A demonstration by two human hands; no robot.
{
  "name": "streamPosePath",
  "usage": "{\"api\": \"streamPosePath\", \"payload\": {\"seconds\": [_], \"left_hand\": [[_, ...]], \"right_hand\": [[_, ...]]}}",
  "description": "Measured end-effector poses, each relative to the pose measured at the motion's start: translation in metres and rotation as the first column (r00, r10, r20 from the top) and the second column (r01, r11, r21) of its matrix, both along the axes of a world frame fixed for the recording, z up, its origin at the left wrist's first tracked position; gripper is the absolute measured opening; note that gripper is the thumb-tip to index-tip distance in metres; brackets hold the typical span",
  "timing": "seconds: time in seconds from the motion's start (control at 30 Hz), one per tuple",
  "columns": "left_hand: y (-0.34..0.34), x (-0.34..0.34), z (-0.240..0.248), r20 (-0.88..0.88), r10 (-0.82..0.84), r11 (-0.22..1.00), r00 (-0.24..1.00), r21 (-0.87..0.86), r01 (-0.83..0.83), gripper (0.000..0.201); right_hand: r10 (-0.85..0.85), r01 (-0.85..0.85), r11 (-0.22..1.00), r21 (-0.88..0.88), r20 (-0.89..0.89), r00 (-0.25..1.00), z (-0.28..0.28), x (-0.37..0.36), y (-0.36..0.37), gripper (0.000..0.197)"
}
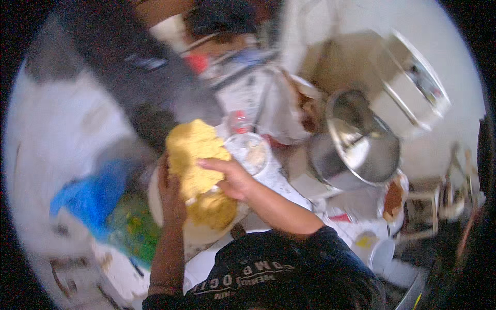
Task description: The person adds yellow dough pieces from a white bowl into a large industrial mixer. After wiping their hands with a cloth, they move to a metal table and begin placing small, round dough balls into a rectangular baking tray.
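Observation:
Between my two hands is a large lump of yellow dough (pixel 196 147) with a rough, crumbly edge. My left hand (pixel 172 188) grips its left side, seen mostly from the back. From the right, my right hand (pixel 232 178) clasps it with the thumb lying over the front. Below the lump, more yellow dough (pixel 213 213) sits in a pale round tub (pixel 194 235). Just beyond my right hand stands a white bucket (pixel 266 168) with whitish stuff inside.
A steel mixer bowl (pixel 323 165) stands to the right. On the left lie a blue plastic bag (pixel 93 194) and a green bag (pixel 137 227). A bottle with a red cap (pixel 239 122) is behind the bucket. A clear container (pixel 381 254) is at lower right.

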State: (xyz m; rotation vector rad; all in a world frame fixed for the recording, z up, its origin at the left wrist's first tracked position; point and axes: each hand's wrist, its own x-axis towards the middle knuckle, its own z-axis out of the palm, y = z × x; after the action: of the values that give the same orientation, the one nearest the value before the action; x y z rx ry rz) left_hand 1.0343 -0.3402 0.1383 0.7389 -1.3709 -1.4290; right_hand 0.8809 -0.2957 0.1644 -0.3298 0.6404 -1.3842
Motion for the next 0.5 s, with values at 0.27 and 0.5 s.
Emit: {"api": "streamPosePath", "payload": {"seconds": [0.27, 0.5], "left_hand": [[0.038, -0.236, 0.036, 0.021, -0.582, 0.810, 0.813, 0.111, 0.577, 0.049], [0.118, -0.429, -0.004, -0.211, -0.715, 0.508, 0.667, 0.499, 0.702, 0.048]], "right_hand": [[-0.604, 0.521, 0.773, -0.361, -0.166, 0.780, 0.017, -0.194, 0.100, 0.062], [-0.772, 0.814, 0.535, -0.224, -0.522, 0.364, -0.022, -0.327, 0.190, 0.051]]}}
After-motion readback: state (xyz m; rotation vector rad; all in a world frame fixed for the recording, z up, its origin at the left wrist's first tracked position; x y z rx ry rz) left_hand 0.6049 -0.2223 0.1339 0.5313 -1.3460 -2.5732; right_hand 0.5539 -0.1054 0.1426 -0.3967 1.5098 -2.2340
